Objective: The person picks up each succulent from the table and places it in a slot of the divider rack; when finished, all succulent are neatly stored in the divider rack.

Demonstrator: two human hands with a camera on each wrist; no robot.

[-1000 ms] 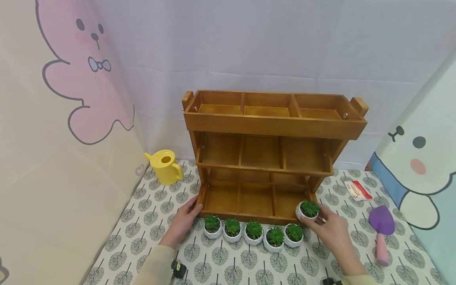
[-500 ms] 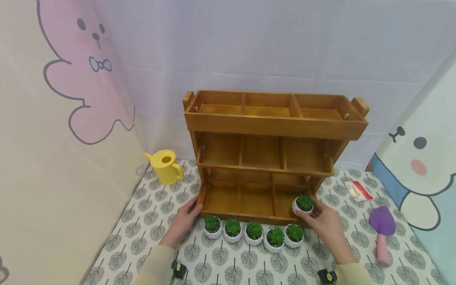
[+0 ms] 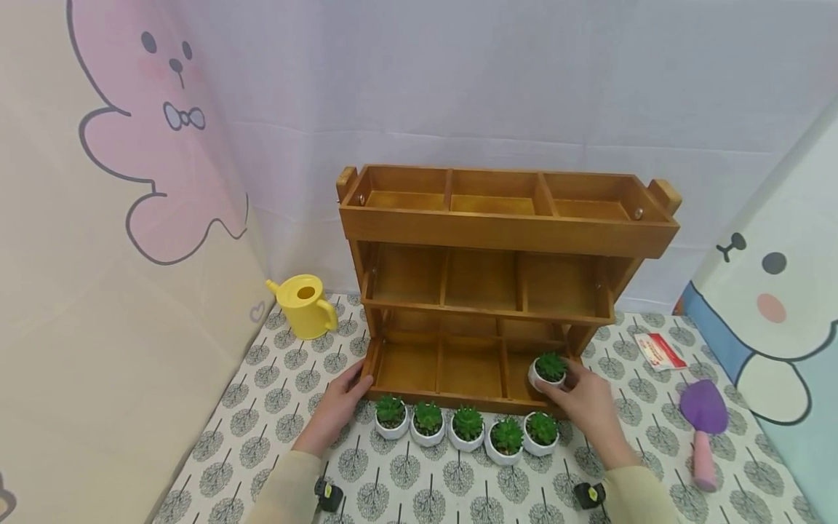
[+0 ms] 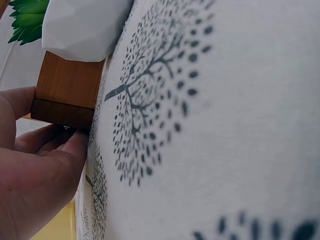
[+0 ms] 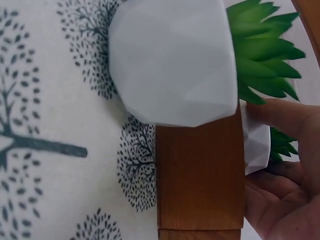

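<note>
My right hand (image 3: 587, 400) holds a small potted succulent (image 3: 548, 370) in a white pot, at the right compartment of the bottom tier of a brown wooden shelf (image 3: 504, 227). In the right wrist view, thumb and fingers pinch that pot (image 5: 256, 142) behind the tier's front board; whether its base touches the floor is hidden. My left hand (image 3: 337, 409) grips the left front corner of the bottom tier (image 4: 69, 90), thumb on one side and fingers on the other. Several like succulents (image 3: 467, 428) stand in a row before the shelf.
A yellow watering can (image 3: 305, 307) stands left of the shelf. To the right lie a red and white packet (image 3: 658, 351) and a toy shovel (image 3: 703, 407) with a purple blade and pink handle. A tree-patterned cloth (image 3: 432, 502) covers the table. Curtains hang behind and at both sides.
My right hand has moved left and slightly away from me, carrying the succulent from the tier's right front corner into the right compartment. The left hand has stayed on the shelf corner.
</note>
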